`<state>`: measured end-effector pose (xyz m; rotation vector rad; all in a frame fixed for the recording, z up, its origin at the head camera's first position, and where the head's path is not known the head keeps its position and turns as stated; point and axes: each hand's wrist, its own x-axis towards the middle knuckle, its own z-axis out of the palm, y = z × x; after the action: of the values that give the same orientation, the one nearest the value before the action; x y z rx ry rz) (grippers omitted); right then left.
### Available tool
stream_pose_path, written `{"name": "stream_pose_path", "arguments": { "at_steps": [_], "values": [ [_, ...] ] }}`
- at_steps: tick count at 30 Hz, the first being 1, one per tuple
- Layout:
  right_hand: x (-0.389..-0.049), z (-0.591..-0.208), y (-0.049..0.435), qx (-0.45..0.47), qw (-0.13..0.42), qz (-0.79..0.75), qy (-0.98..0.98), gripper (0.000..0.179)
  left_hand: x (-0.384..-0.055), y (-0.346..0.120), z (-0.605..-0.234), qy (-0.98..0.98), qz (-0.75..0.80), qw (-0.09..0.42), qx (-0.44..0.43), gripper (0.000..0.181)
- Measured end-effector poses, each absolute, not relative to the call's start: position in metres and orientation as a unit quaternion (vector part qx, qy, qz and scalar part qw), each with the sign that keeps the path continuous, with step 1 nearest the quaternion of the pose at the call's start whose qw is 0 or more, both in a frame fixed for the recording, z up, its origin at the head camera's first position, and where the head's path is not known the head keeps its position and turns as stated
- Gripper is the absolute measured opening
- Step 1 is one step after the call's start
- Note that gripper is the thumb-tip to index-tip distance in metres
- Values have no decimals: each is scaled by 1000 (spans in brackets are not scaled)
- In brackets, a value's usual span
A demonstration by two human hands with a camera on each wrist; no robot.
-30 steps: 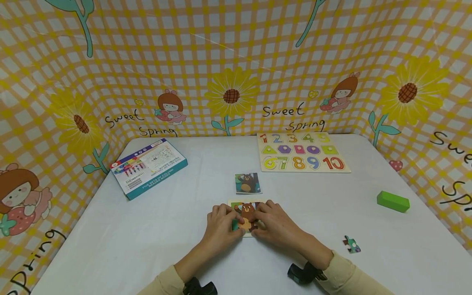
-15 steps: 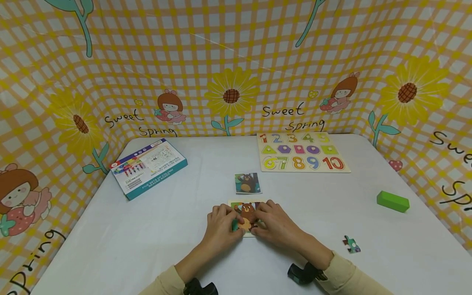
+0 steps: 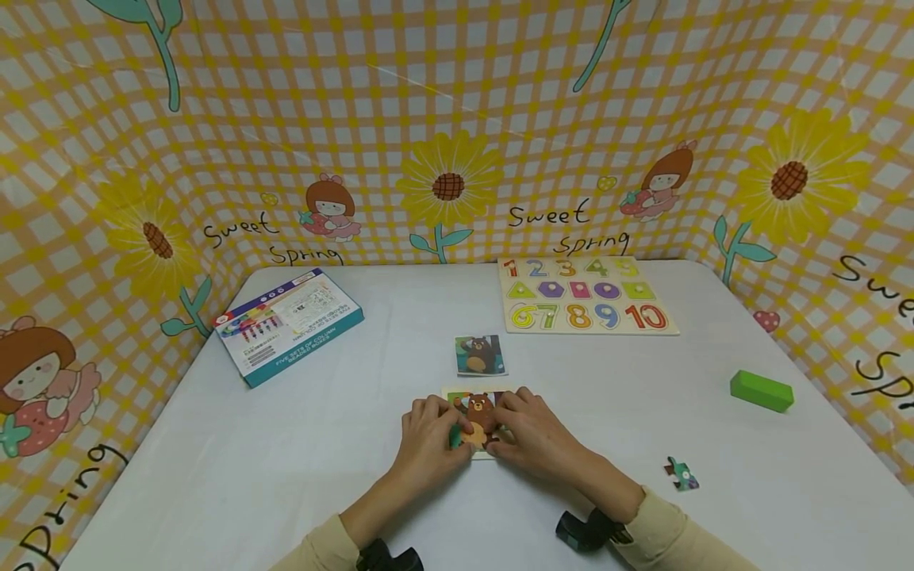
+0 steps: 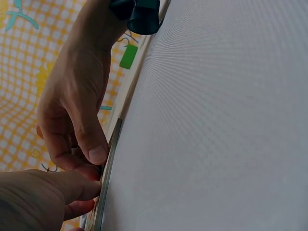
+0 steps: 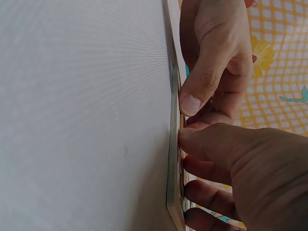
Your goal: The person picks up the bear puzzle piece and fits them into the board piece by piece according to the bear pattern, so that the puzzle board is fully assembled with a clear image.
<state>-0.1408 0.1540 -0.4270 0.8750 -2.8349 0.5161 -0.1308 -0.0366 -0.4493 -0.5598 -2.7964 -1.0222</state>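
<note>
A small bear jigsaw puzzle (image 3: 478,406) in a pale-bordered tray lies flat on the white table in front of the person. From its left side the left hand (image 3: 430,432) holds it, fingers bent, with the thumb at the lower part of the picture. The right hand (image 3: 535,432) does the same from the right, with thumb and curled fingertips on the pieces. In the right wrist view several right fingertips (image 5: 197,168) touch the top of the puzzle, and the tray edge (image 5: 172,144) shows from the side. Palms and fingers cover both sides of the picture.
Behind the puzzle lies a square bear card or booklet (image 3: 480,355). One loose jigsaw piece (image 3: 682,473) rests to the right, a green block (image 3: 761,390) beyond it. At the back are a number board (image 3: 585,295) and a flat box (image 3: 289,327).
</note>
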Motion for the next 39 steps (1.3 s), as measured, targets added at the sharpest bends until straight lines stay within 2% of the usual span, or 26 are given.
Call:
{"name": "stream_pose_path", "arguments": {
  "at_steps": [17, 23, 39],
  "values": [
    [-138, -421, 167, 278, 60, 179, -942, 22, -131, -37, -450, -921, -339, 59, -182, 10],
    [-135, -417, 186, 276, 70, 172, -943, 25, -131, -36, -450, -919, -345, 56, -179, 9],
    [-115, -402, 260, 206, 45, 190, -959, 30, -131, -36, -451, -920, -344, 56, -179, 8]
  ]
}}
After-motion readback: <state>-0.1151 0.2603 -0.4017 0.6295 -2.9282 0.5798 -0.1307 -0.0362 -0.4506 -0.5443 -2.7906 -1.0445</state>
